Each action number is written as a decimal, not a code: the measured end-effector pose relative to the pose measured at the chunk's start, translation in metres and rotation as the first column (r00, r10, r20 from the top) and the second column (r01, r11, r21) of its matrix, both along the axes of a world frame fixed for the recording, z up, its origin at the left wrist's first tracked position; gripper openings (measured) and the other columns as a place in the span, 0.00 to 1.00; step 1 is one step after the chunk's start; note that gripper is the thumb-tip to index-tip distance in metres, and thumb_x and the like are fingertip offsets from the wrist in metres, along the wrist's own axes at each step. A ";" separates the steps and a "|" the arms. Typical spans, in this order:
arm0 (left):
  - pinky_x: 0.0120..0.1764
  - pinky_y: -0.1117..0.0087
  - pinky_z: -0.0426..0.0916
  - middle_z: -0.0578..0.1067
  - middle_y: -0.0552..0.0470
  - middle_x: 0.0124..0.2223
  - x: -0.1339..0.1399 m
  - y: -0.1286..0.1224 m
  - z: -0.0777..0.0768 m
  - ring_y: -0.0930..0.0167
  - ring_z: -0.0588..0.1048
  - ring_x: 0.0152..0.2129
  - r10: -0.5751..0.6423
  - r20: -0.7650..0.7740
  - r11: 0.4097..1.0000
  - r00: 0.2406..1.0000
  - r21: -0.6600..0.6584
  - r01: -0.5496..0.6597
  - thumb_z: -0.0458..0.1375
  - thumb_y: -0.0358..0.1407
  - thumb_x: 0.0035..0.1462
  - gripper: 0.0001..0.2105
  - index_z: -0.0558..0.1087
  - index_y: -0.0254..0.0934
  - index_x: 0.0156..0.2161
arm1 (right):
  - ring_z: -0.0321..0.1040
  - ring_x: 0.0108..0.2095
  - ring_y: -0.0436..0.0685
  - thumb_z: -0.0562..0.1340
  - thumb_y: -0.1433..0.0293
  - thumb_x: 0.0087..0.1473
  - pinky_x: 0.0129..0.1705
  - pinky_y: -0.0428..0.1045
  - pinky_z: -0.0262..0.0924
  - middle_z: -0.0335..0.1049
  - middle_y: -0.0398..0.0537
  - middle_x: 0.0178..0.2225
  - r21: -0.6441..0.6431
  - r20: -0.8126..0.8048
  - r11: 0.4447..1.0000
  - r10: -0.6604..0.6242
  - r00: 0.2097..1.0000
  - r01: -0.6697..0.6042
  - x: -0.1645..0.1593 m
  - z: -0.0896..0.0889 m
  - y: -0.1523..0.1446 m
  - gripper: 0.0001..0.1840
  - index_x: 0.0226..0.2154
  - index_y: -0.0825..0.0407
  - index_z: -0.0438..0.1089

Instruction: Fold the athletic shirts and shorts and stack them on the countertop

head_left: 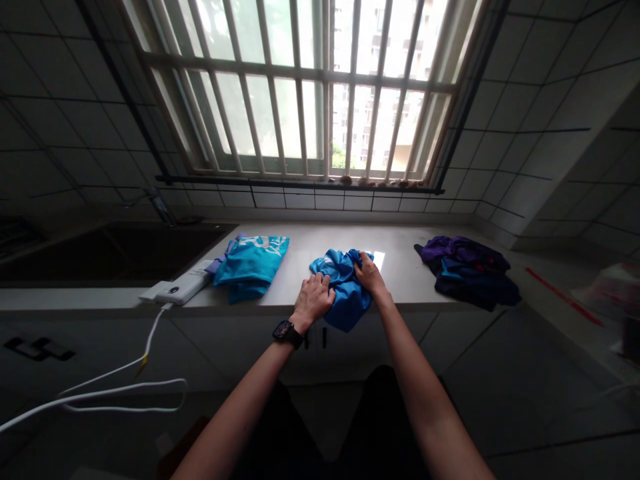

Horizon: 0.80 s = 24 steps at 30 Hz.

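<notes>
A crumpled blue garment (pixel 353 298) lies at the front of the counter, part of it hanging over the edge. My left hand (pixel 314 299), with a dark watch on its wrist, has its fingers curled onto the garment's left side. On the right, my right hand (pixel 369 273) grips the upper edge of the cloth between thumb and fingers. To the left rests a folded turquoise garment (pixel 253 270) with white lettering. A pile of dark purple and navy clothes (pixel 470 270) sits to the right.
A white power strip (pixel 185 285) lies by the turquoise garment, its cable (pixel 150 340) hanging down in front of the cabinets. The dark sink (pixel 120 250) and its tap (pixel 161 208) are at the left. A red strip (pixel 565 297) marks the right counter. Behind is a barred window (pixel 300 73).
</notes>
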<state>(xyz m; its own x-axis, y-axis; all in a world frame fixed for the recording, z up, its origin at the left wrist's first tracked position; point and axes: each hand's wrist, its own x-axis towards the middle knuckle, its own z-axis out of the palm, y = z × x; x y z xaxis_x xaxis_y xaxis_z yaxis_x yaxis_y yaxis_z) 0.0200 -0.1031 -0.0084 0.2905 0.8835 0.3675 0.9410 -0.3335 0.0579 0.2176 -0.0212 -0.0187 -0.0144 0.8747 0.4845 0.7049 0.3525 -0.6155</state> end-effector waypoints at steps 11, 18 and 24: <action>0.54 0.55 0.64 0.75 0.35 0.52 0.000 0.001 0.004 0.54 0.73 0.50 0.014 -0.018 0.999 1.000 -0.036 -0.014 0.48 0.39 0.67 0.18 0.72 0.32 0.54 | 0.70 0.45 0.61 0.57 0.72 0.64 0.52 0.52 0.64 0.73 0.56 0.47 -0.046 0.105 0.999 -0.005 0.994 0.010 0.002 0.003 -0.001 0.15 0.49 0.52 0.75; 0.54 0.54 0.64 0.76 0.36 0.51 0.000 0.001 0.003 0.54 0.73 0.50 0.004 0.035 0.999 0.999 -0.038 -0.003 0.50 0.40 0.65 0.17 0.72 0.34 0.53 | 0.71 0.44 0.60 0.57 0.72 0.64 0.51 0.51 0.64 0.73 0.54 0.45 -0.029 0.109 0.999 -0.012 0.994 0.016 0.001 0.003 -0.002 0.14 0.47 0.51 0.75; 0.48 0.59 0.68 0.77 0.47 0.42 -0.015 0.020 0.007 0.61 0.74 0.41 -0.074 0.379 0.965 0.922 -0.207 0.162 0.56 0.40 0.57 0.11 0.76 0.40 0.41 | 0.73 0.44 0.62 0.57 0.71 0.63 0.50 0.53 0.65 0.75 0.54 0.45 -0.064 0.116 0.998 -0.018 0.993 0.026 0.000 0.005 -0.003 0.12 0.45 0.50 0.76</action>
